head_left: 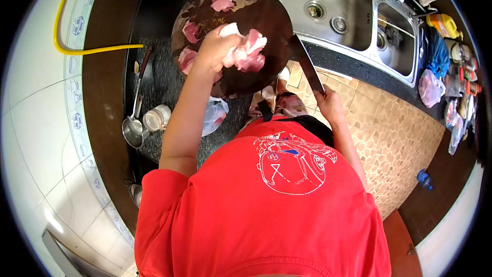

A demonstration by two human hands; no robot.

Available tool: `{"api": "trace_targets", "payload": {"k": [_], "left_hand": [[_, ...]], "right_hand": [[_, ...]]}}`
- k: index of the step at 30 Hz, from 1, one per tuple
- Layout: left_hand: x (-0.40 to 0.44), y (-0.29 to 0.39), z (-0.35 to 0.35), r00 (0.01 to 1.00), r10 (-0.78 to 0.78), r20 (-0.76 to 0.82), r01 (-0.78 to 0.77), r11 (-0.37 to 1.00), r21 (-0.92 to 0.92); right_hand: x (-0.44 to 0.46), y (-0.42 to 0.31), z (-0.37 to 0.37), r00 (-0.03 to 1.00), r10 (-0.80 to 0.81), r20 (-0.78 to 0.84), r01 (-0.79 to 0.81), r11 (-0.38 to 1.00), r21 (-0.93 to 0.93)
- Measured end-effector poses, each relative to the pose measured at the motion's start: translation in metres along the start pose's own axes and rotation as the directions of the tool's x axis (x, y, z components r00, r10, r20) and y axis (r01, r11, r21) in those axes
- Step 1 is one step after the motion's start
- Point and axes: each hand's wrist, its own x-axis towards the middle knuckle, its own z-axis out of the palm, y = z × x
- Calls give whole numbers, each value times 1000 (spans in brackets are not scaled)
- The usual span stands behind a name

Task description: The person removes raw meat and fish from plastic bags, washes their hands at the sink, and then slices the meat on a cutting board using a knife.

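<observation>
My left hand point(218, 48) is closed around a piece of raw meat point(250, 54), lifted over the round dark cutting board point(246, 15). Several other meat pieces lie on the board, among them one chunk point(222, 1) at its far side and another chunk point(190, 32) at its left. My right hand point(330, 104) grips the handle of a kitchen knife point(307, 66), whose wide dark blade reaches up to the board's right edge. Part of the handle is hidden inside my fingers.
A double steel sink point(353, 10) stands beyond the board to the right. Left of the board are ladles point(133, 125), a glass jar point(156, 117) and a plastic bag point(215, 115) on the black counter point(179, 149). Bags and bottles crowd the far right.
</observation>
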Motion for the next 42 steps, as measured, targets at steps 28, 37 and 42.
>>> {"api": "trace_targets", "payload": {"k": [28,37,42], "left_hand": [[-26,-78,-18,592,723,-357,-235,578,782],[18,-88,-56,794,579,187,-335,159,929],[13,-110,-57,727,671,146,-347,175,921]], "right_hand": [[11,-40,15,999,-33,22,31,997,70],[19,-102,45,968,-226,112,231,972,-39],[27,-118,68,948,-297,115,308,946,-98]]}}
